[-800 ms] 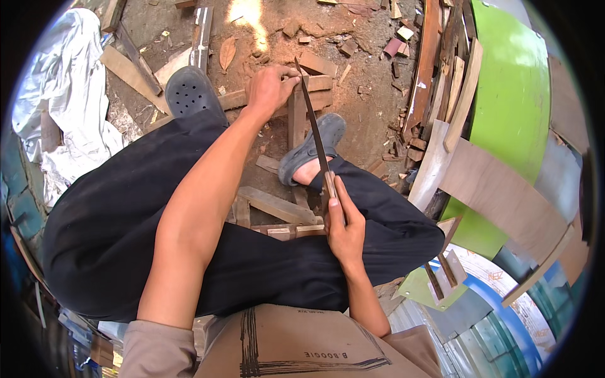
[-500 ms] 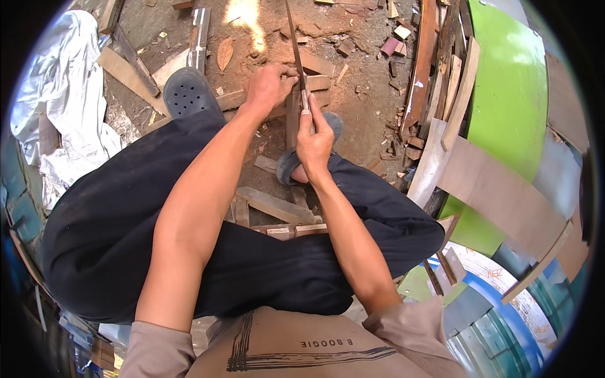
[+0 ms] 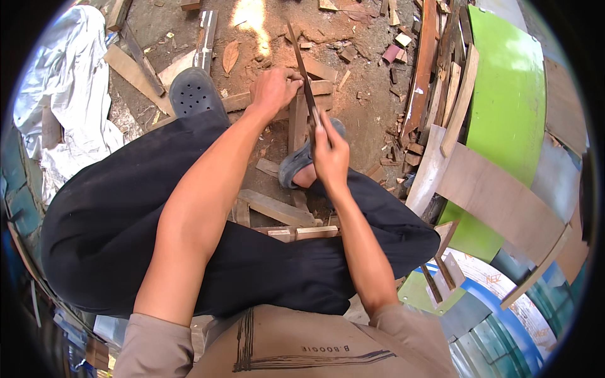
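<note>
In the lower middle of the work area, my right hand point(image 3: 331, 154) is wrapped round the handle end of a handsaw point(image 3: 304, 72). Its narrow dark blade points away from me and tilts slightly left. My left hand point(image 3: 272, 93) is closed just left of the blade, its bent fingers at the end of a wooden strip point(image 3: 297, 126). That strip runs toward me between my feet, and the blade crosses its far end. Beneath it lie short wooden blocks point(image 3: 322, 87). Whether my left fingers pinch the strip or press on it is hidden.
Grey clogs point(image 3: 196, 93) are on my feet, either side of the work. A white cloth point(image 3: 66, 94) lies at the left. Wood scraps point(image 3: 346, 53) litter the dirt floor. Long boards point(image 3: 421, 69) and a green panel point(image 3: 507, 107) line the right side.
My right hand has drawn the saw back toward me and slightly right, so its tip now shows lower in the picture. My left hand stays at the wooden strip.
</note>
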Action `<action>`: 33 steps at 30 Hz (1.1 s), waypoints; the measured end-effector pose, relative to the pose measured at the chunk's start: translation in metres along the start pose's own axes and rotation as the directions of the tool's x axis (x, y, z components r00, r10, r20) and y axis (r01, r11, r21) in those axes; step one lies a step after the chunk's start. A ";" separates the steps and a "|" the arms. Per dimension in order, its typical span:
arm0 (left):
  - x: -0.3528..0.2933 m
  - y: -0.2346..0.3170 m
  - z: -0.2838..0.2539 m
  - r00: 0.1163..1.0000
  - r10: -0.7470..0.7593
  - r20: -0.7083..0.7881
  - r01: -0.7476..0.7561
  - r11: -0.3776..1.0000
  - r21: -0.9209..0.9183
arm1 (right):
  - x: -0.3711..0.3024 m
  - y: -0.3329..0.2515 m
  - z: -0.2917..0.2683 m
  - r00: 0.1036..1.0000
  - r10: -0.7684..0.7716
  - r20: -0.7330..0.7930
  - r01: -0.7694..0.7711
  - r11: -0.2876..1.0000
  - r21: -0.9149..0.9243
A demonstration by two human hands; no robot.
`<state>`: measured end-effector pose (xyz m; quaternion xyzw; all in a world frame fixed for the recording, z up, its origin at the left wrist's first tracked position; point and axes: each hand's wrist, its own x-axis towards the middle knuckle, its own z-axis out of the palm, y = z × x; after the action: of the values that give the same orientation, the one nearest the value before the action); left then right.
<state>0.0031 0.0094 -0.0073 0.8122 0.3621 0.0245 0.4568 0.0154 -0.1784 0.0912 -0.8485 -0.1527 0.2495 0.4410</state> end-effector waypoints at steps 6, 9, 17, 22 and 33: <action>0.006 0.009 -0.014 0.995 -0.023 0.101 0.021 1.000 0.022 | 0.040 0.024 0.021 0.999 -0.042 -0.016 0.043 0.996 0.077; -0.005 -0.019 -0.023 0.992 -0.086 0.091 0.093 0.993 -0.077 | -0.008 0.017 -0.007 0.976 0.201 0.090 -0.218 0.939 0.266; -0.017 -0.076 -0.026 0.969 -0.238 -0.072 0.203 0.925 -0.320 | -0.030 0.012 -0.009 0.985 0.165 0.046 -0.169 0.980 0.102; -0.014 -0.080 -0.016 0.970 -0.245 -0.004 0.219 0.874 -0.434 | -0.046 -0.030 -0.040 0.925 0.341 0.167 -0.362 0.926 0.111; -0.027 -0.078 -0.019 0.964 -0.264 0.029 0.247 0.853 -0.459 | -0.071 -0.032 -0.041 0.986 0.121 0.118 -0.124 0.992 0.019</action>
<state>-0.0678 0.0320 -0.0479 0.6254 0.4587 0.0627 0.6282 -0.0220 -0.2219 0.1578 -0.8345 -0.1224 0.3274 0.4260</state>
